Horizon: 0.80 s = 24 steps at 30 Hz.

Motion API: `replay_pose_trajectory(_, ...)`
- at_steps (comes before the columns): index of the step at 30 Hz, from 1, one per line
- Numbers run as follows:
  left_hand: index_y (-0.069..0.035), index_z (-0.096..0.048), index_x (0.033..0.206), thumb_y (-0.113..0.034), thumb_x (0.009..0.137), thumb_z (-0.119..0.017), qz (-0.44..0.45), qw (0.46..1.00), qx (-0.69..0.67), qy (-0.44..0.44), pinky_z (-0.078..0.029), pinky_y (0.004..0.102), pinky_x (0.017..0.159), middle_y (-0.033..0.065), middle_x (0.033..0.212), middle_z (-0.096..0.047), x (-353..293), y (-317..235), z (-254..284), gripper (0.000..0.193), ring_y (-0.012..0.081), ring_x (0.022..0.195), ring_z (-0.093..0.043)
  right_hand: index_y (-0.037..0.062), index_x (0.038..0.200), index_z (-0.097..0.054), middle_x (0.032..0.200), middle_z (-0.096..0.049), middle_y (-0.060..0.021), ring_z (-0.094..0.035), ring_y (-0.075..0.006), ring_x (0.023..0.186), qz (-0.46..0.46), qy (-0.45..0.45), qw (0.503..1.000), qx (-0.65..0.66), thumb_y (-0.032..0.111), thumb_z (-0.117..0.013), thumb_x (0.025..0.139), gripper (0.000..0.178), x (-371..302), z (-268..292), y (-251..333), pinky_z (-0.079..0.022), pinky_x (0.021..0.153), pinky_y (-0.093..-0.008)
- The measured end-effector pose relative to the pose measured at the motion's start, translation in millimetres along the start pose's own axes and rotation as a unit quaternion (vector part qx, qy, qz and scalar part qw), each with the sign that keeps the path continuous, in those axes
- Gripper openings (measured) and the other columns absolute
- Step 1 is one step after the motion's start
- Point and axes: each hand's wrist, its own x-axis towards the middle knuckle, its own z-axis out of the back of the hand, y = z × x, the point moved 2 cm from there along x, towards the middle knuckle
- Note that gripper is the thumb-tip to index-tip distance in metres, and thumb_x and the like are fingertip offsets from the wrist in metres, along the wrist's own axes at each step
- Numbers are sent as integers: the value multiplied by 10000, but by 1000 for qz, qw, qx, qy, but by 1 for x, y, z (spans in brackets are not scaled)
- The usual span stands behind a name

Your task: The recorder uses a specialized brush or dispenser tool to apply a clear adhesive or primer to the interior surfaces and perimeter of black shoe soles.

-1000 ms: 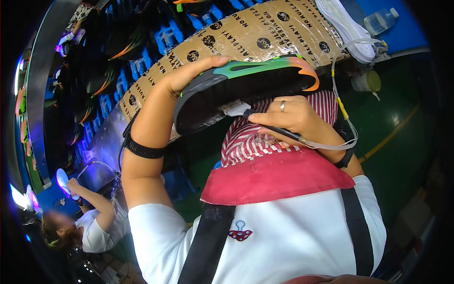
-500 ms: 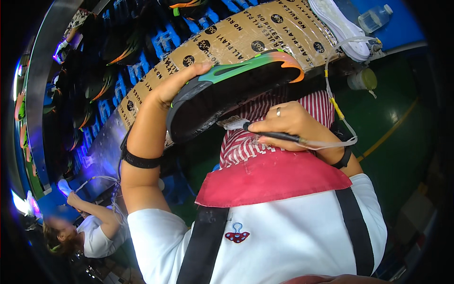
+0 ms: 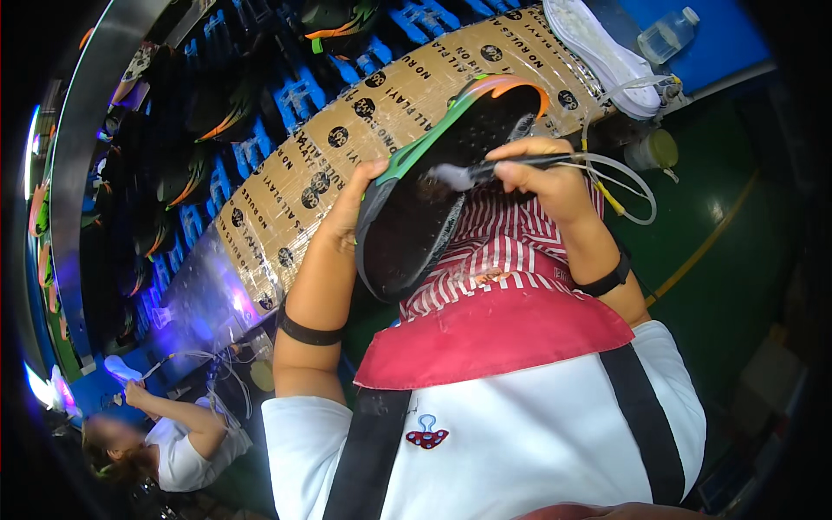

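- Seen from the head camera, the black shoe sole [image 3: 433, 191] is held in front of the person's chest, above the red apron [image 3: 494, 334]. Its long axis runs diagonally, from the orange-and-green tip at upper right down to the rounded end at lower left.
- Left hand [image 3: 360, 204]: fingers curled around the sole's left edge, clasping it from behind and tilting the inner face toward the other hand.
- Right hand [image 3: 546, 178]: fingers pinched closed on a thin brush [image 3: 485, 171], which lies nearly level, its white tip pointing left and touching the sole's inner face near the upper end.
- So the right hand sits just right of the sole and nearer its tip; the unbrushed length lies down and to the left of the bristles.
- Behind, a taped cardboard-covered bench [image 3: 329, 147] lies well apart.
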Motion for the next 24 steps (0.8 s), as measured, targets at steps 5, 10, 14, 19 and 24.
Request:
replay_pose_trajectory(5,-3,-568,1149,-407,810,-501,-18,998,-58,26,-530,324,742,158,998,-644,-5,11,-1,532,229,818,-647,6,890,-693,685,-629,-32,-547,-60,579,18,-140,988,-64,91,-683,768,149,7,28,0,-395,516,-188)
replay_pose_trajectory(10,-22,-535,1198,-420,824,-456,-39,994,-91,49,-526,367,809,173,1072,-620,5,13,-4,552,259,905,-637,-2,919,-672,740,-660,-81,-617,-151,654,196,-129,955,-184,78,-701,759,181,3,-2,9,-480,614,-261)
replay_pose_trajectory(14,-32,-476,1261,-474,856,-410,-90,977,-171,90,-502,430,861,183,1164,-574,-2,4,-10,603,297,1005,-598,3,916,-664,772,-660,-146,-644,-228,674,261,-15,924,-278,55,-706,729,199,-11,-33,30,-489,608,-290)
replay_pose_trajectory(19,-53,-401,1329,-518,907,-342,-190,946,-247,88,-504,538,833,224,1272,-483,2,-1,-3,631,381,1121,-517,-21,933,-656,793,-666,-114,-638,-160,697,174,-118,971,-113,50,-681,759,190,-8,-20,41,-490,651,-248)
replay_pose_trajectory(24,-46,-408,1307,-509,915,-295,-192,898,-333,217,-591,457,572,250,1249,-487,-32,18,15,617,409,1014,-569,-28,959,-650,811,-662,-83,-604,-98,718,139,-154,972,-113,43,-672,779,194,-18,-6,31,-471,664,-216)
